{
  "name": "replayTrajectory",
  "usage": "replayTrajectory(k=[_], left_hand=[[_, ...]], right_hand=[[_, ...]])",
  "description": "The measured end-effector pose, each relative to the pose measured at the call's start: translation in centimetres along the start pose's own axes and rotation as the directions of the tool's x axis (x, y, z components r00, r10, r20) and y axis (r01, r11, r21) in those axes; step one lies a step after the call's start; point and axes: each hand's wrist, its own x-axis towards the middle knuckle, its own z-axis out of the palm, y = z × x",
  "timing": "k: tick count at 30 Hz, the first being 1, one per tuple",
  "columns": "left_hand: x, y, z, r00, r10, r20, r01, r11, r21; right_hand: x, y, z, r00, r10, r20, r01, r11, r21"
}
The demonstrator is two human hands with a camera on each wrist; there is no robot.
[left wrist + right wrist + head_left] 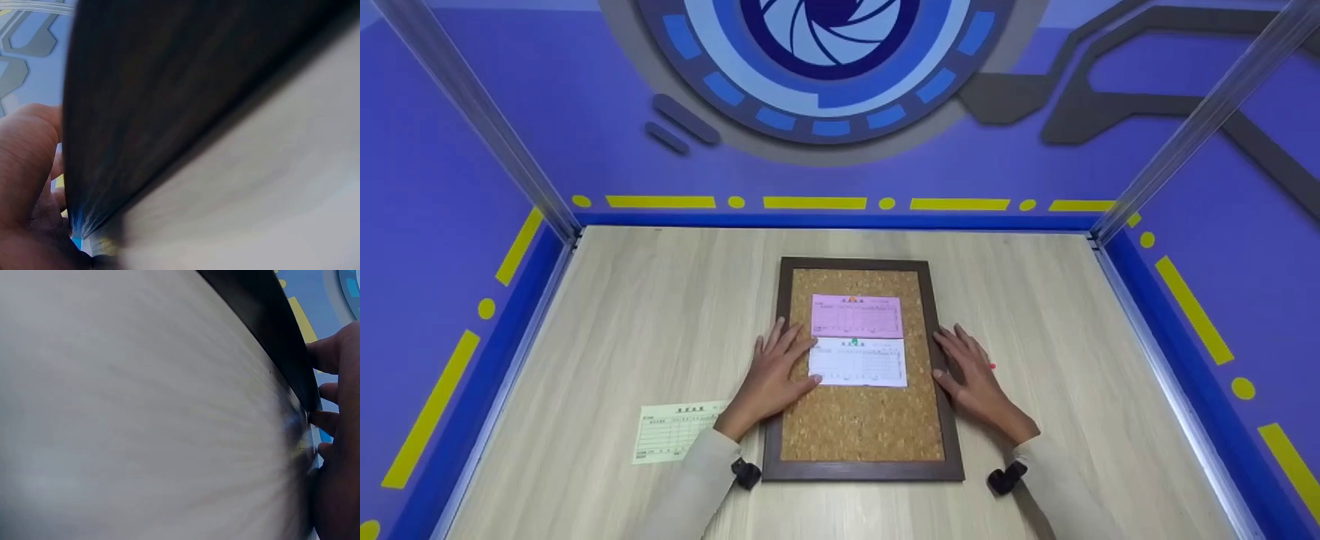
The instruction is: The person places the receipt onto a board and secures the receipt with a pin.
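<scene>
Purple-blue walls [585,142] with yellow dashes [814,203] and dots [736,202] enclose the pale wood-grain counter [660,322]. Behind it, a round emblem [831,71] sits between two translucent corner posts [484,112].

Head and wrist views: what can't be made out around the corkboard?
Green slip: head view, lower right part covered by the left sleeve.
Small print on the pink slip and white slip: head view, too small to read.
Red speck beside the right hand: head view, too small to identify.
Corkboard, cork face: both wrist views, blocked by its blurred dark frame.
</scene>
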Motion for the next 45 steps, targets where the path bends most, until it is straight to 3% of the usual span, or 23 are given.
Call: replayTrajectory(k=[13,18,22,30,45], left_hand=[[-0.4,-0.3,-1.8,0.999,-0.034,0.023,0.034,0.999,-0.019],[-0.8,-0.1,-2.7,0.998,-0.062,0.016,0.063,0.995,-0.074],[-1.4,0.1,-3.4,0.996,-0.082,-0.018,0.079,0.987,-0.139],[-2.8,0.2,-4.6,0.991,-0.05,-0.127,0.028,0.985,-0.173],[-6.0,-1.1,-6.1,0.981,-0.094,-0.168,0.064,0.982,-0.176]], right_hand=[[0.8,-0.2,0.6,0.999,-0.039,-0.013,0.039,0.999,0.001],[0.9,-0.4,0.7,0.999,-0.04,-0.008,0.04,0.999,-0.001],[0.8,-0.4,0.7,0.999,-0.035,-0.007,0.035,0.999,0.003],[0.4,0.0,0.8,0.999,-0.028,-0.019,0.028,1.0,-0.004],[-0.1,0.3,0.3,0.999,0.027,-0.033,-0.027,1.0,-0.015]])
